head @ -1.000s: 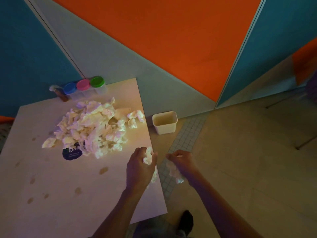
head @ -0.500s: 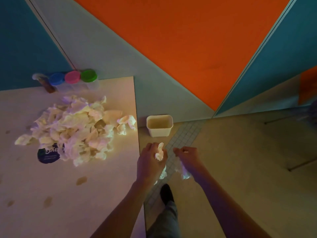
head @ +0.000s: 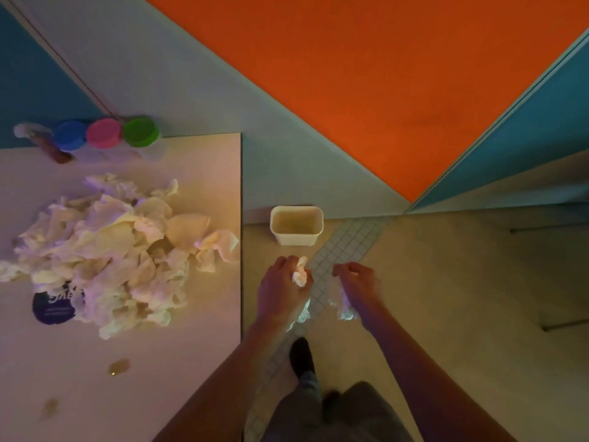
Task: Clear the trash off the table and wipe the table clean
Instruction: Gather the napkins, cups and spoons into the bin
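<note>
Left hand (head: 282,290): grips tissue wad (head: 300,274). Right hand (head: 358,282): grips second wad (head: 344,306). Both off the tabletop's (head: 197,362) right edge, near bin (head: 296,225) on floor. Release directly over its opening. Tissue pile (head: 108,250) remains mid-tabletop.

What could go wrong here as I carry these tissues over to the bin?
The bin is small and both hands, left hand and right hand, are short of it, so a toss could miss. Loose tissue trails below the right hand and may drop on the floor. On the table, one tissue of the pile sits by the edge and could slip off.
</note>
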`<action>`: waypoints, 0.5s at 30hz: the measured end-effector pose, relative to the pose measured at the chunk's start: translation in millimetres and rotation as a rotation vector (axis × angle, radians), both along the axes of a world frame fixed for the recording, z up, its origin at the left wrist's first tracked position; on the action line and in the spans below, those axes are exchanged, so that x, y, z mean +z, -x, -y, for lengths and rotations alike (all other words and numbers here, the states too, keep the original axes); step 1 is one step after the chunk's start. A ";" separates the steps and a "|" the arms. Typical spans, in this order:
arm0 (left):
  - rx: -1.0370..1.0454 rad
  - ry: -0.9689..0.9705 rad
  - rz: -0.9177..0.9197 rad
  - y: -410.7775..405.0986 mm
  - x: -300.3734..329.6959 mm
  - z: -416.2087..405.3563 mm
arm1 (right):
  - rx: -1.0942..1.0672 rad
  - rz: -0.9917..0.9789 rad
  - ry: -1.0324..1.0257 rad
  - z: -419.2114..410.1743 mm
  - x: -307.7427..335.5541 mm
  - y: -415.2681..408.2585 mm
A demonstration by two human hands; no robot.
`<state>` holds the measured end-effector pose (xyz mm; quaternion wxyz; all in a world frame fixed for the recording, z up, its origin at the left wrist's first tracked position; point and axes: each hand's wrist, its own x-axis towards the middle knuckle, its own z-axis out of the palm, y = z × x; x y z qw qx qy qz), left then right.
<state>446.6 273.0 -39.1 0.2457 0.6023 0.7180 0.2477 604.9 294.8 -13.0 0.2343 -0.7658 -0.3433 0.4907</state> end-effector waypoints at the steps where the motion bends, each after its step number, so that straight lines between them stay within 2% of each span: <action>1: -0.006 0.004 -0.018 -1.9 0.4 -5.1 | -0.016 -0.020 0.007 -4.7 -1.3 -2.6; 10: -0.019 0.096 -0.137 -26.8 -0.8 -60.9 | 0.032 -0.109 0.098 -72.8 -14.0 -27.3; 15: 0.050 0.139 -0.173 -43.1 -0.9 -99.5 | 0.042 -0.182 0.196 -129.2 -24.7 -48.9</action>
